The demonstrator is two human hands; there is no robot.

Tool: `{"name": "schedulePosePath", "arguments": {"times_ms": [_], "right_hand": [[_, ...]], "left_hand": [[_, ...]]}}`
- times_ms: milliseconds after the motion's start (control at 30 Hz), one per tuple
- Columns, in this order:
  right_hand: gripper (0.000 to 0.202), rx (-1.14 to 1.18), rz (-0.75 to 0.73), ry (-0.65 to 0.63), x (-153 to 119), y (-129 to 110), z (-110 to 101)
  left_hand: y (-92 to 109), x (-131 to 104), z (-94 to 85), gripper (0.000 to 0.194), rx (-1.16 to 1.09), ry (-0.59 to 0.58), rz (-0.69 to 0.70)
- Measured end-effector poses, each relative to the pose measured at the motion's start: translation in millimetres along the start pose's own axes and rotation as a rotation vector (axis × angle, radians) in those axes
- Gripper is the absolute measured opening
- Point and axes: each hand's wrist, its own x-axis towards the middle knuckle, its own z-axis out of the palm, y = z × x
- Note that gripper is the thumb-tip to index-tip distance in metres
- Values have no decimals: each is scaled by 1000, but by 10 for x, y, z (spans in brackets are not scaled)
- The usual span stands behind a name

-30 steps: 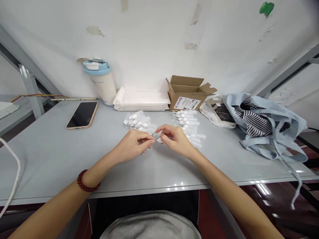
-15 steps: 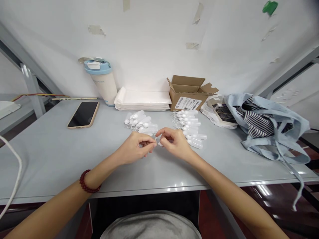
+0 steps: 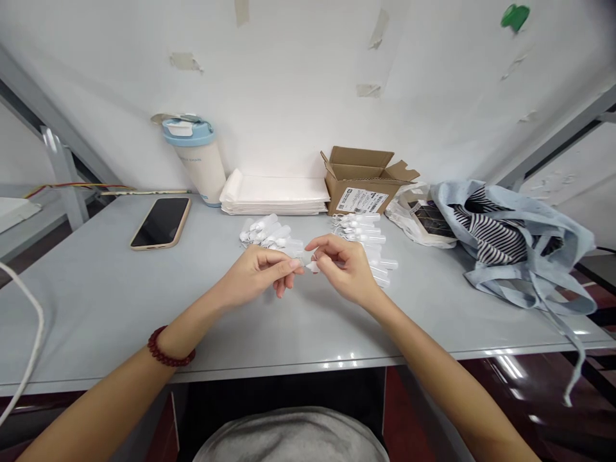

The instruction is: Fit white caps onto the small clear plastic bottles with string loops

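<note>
Just in front of two groups of small vials, my hands meet over the grey table. My left hand (image 3: 262, 273), with a red bead bracelet on the wrist, pinches a small clear piece between thumb and fingers. In my right hand (image 3: 344, 266) the thumb and fingers are closed on a small white tip (image 3: 312, 265) that points toward the left hand. Several clear vials with white caps and thin loops lie in a left pile (image 3: 269, 232). Others form a right row (image 3: 363, 230), partly covered by my right hand.
A phone (image 3: 161, 222) lies at the left, near a blue-lidded cup (image 3: 199, 163). Stacked white sheets (image 3: 276, 196) and an open cardboard box (image 3: 360, 186) stand by the wall. A plastic bag (image 3: 416, 221) and a blue cloth bag (image 3: 520, 240) are at the right.
My left hand has shifted slightly, its lower fingers now more spread. The white tip now shows more clearly between the hands, and the right hand has moved up a little.
</note>
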Motion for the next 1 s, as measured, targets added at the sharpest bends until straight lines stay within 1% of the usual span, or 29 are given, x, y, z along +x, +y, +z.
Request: {"name": "schedulePosePath", "arguments": {"times_ms": [100, 300, 433, 567, 700, 767, 867, 1000], "right_hand": [[22, -13, -19, 3, -2, 12, -4], [22, -57, -35, -8, -18, 56, 38], [22, -58, -58, 10, -40, 71, 71], [23, -100, -123, 58, -59, 95, 103], [23, -95, -186, 89, -56, 112, 116], [23, -80, -167, 91, -43, 109, 110], [22, -59, -86, 86, -20, 95, 95], [23, 13, 36, 29, 0, 83, 85]], "left_hand": [[-15, 6, -1, 37, -54, -2, -17], [-40, -2, 59, 25, -61, -17, -50], [-40, -14, 96, 29, -81, -22, -73], [-44, -13, 124, 32, -126, -11, -104], [-53, 10, 129, 33, -151, 31, -122], [-55, 16, 125, 32, -135, 63, -104], [-54, 7, 133, 25, -57, 119, -54], [-67, -18, 184, 18, 191, 217, 69]]}}
